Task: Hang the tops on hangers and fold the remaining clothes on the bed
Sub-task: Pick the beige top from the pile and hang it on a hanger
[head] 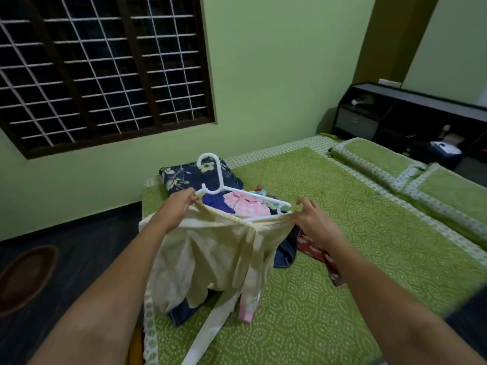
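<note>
A cream top (210,254) hangs from a white plastic hanger (218,180) held up over the near corner of the bed (342,233). My left hand (179,204) grips the hanger's left end together with the top's shoulder. At the hanger's right end, my right hand (311,214) pinches the cream fabric. Behind the top lie a pink checked garment (247,205), a purple one (216,202), dark blue denim (284,252) and a red printed cloth (319,254). A folded navy floral cloth (184,175) sits at the bed's far corner.
Green pillows (395,167) line the bed's right side before a black headboard shelf (411,114). A barred window (100,69) fills the left wall. Dark floor with a brown oval mat (26,277) lies left of the bed.
</note>
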Tool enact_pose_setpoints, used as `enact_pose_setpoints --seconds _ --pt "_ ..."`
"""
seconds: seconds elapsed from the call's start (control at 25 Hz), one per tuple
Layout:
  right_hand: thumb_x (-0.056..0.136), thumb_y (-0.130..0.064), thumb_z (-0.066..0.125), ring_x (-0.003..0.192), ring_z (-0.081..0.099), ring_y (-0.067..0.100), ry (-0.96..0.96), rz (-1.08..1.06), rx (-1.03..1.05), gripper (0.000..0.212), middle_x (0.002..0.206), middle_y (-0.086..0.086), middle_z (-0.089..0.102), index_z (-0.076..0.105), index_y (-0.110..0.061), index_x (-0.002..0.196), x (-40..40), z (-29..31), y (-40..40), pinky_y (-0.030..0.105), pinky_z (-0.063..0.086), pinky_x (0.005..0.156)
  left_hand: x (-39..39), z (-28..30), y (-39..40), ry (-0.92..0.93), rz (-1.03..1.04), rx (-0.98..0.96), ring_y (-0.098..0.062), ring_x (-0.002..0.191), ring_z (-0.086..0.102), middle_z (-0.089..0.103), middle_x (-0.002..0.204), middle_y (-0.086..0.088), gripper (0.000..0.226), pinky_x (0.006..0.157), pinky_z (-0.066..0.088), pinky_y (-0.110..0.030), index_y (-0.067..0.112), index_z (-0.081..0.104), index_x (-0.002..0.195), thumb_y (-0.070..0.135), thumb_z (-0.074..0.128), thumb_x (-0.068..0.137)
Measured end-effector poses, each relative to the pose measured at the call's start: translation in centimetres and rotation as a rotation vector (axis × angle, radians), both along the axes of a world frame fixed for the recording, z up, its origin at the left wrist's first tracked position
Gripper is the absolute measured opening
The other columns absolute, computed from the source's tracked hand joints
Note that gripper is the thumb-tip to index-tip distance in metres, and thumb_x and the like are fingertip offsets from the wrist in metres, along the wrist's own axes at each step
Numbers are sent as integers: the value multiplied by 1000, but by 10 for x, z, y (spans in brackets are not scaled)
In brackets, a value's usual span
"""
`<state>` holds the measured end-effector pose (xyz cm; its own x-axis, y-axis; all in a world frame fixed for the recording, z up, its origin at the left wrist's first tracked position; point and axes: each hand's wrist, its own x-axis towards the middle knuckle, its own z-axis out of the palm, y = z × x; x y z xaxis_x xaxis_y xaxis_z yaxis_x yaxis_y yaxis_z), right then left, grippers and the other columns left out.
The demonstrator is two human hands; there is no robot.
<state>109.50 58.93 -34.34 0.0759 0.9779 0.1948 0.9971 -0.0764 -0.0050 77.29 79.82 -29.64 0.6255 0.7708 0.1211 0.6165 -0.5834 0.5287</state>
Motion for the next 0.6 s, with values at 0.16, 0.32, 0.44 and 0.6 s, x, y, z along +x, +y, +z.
enact_pose_setpoints --seconds 0.16,0.32,0.44,0.6 --pt "85 -23 67 99 52 31 -41 -240 -11 19 117 9 49 71 -17 103 1 5 -13 43 53 67 17 -1 -7 -10 -96 77 -17 93 59 60 95 -6 14 79 46 -38 16 46 85 15 43 99" --pt "98 -33 48 76 57 27 91 -446 71 33 87 10 62 71 -10 93 6 18 -22 34 46 62 43 8 -14 -17 -165 168 -29 78 49 52 81 -9 17 68 39 -40 13 44 81 9 42 98" --pt "97 -23 46 63 51 26 343 -639 68 32 79 14 65 70 -3 87 9 35 -20 30 38 56 64 8 -14 10 -207 214 -28 77 49 50 78 -8 18 66 38 -41 13 42 81 12 41 99" --pt "91 -14 58 63 58 23 557 -765 230 20 74 12 69 76 -7 84 21 33 -27 29 42 56 85 2 -13 12 -174 166 -23 83 49 52 87 -4 14 74 42 -40 21 45 87 15 40 98"
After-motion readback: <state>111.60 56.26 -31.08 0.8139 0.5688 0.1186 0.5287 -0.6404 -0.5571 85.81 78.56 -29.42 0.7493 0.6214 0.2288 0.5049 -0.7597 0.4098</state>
